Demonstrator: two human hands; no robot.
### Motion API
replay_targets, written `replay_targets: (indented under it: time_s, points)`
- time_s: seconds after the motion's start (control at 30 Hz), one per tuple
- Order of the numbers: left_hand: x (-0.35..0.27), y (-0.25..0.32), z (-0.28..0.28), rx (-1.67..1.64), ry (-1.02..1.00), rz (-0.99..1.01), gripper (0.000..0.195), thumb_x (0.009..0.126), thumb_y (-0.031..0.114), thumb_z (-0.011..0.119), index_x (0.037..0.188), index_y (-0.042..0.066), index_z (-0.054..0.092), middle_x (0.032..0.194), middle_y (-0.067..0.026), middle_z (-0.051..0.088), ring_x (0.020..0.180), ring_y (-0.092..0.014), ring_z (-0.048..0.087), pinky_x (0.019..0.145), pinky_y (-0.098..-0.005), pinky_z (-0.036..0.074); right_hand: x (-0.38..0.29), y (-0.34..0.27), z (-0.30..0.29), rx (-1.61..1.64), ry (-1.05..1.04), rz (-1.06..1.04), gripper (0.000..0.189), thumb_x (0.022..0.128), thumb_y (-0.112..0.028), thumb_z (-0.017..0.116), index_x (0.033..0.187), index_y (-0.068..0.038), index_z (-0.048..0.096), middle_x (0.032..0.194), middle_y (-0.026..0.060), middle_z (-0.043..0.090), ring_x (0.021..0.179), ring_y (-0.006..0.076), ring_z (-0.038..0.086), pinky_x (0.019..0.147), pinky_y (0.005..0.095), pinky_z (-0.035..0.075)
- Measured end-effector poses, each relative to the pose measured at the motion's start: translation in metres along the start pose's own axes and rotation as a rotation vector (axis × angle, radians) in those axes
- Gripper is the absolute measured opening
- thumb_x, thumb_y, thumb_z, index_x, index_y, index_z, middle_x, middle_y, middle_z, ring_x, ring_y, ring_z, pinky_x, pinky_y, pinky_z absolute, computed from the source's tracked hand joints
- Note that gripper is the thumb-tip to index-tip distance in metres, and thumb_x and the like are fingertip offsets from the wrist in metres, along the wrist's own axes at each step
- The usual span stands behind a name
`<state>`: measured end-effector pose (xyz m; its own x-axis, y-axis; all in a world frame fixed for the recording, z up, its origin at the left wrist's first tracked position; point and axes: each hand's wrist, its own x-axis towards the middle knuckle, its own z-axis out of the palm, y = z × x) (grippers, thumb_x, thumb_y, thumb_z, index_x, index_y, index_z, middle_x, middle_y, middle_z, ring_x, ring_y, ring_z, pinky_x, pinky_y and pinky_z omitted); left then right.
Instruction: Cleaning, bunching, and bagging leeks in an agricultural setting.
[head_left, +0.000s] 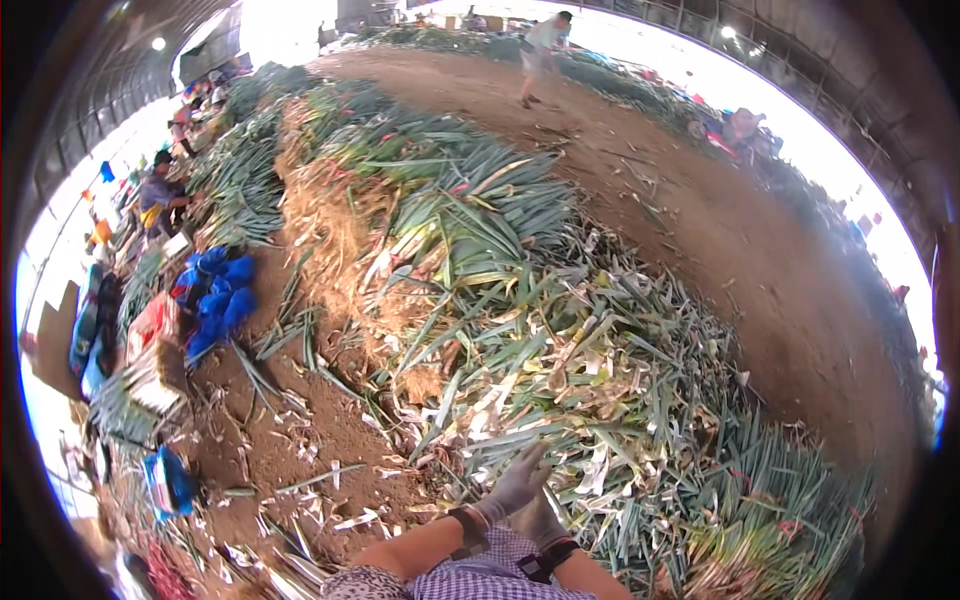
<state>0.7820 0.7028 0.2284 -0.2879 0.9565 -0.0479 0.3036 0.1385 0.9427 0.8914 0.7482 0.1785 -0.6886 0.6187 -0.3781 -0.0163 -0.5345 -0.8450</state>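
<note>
Both hands wear pale grey gloves and are close together at the lower middle of the head view. My left hand (516, 484) reaches up and to the right, its fingers over the edge of a heap of leek or green onion leaf trimmings (592, 367). Just below and to the right, my right hand (538, 519) touches or nearly touches it, partly hidden behind it. Whether either hand holds a leaf cannot be made out. Long green onions with fibrous roots (480, 202) lie piled beyond the trimmings.
Blue net bags (219, 296) and a blue packet (168, 482) lie on the dirt floor at left. Tied green onions (780, 487) lie at lower right. A worker (160, 196) sits by the left pile; another person (541, 56) stands bent on the dirt path (675, 202).
</note>
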Motion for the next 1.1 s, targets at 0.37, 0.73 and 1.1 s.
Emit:
replay_targets:
  time_s: [0.37,0.73,1.1]
  points:
    - [-0.039,-0.030,-0.019,-0.969,0.428,-0.399,0.051,0.084,0.043,0.033,0.117,0.004,0.036,0.116,-0.0106,0.040,0.109,-0.023,0.036,0.090,-0.0307,0.028,-0.003,-0.114,0.125,-0.404,-0.053,-0.666,0.053,0.086,-0.037,0.026,0.125,-0.001,0.026,0.130,0.0123,0.026,0.121,0.0202,0.022,0.101,0.0326,0.012]
    - [-0.151,-0.037,-0.153,0.339,0.629,-0.006,0.049,0.084,0.035,0.032,0.128,0.014,0.025,0.131,-0.0152,0.021,0.122,-0.029,0.020,0.098,-0.0460,0.011,0.046,0.056,0.208,0.127,-0.493,0.525,0.061,0.080,-0.053,0.033,0.117,-0.004,0.037,0.114,0.0085,0.043,0.107,0.0236,0.039,0.090,0.0368,0.030]
    - [-0.325,-0.125,-0.257,0.398,0.951,-0.914,0.046,0.076,0.036,0.047,0.118,0.019,0.040,0.117,-0.0122,0.042,0.107,-0.032,0.039,0.091,-0.0455,0.026,0.079,0.064,0.292,-0.087,-0.391,0.696,0.046,0.081,-0.042,0.044,0.106,-0.003,0.044,0.103,0.0122,0.049,0.096,0.0260,0.047,0.082,0.0390,0.040]
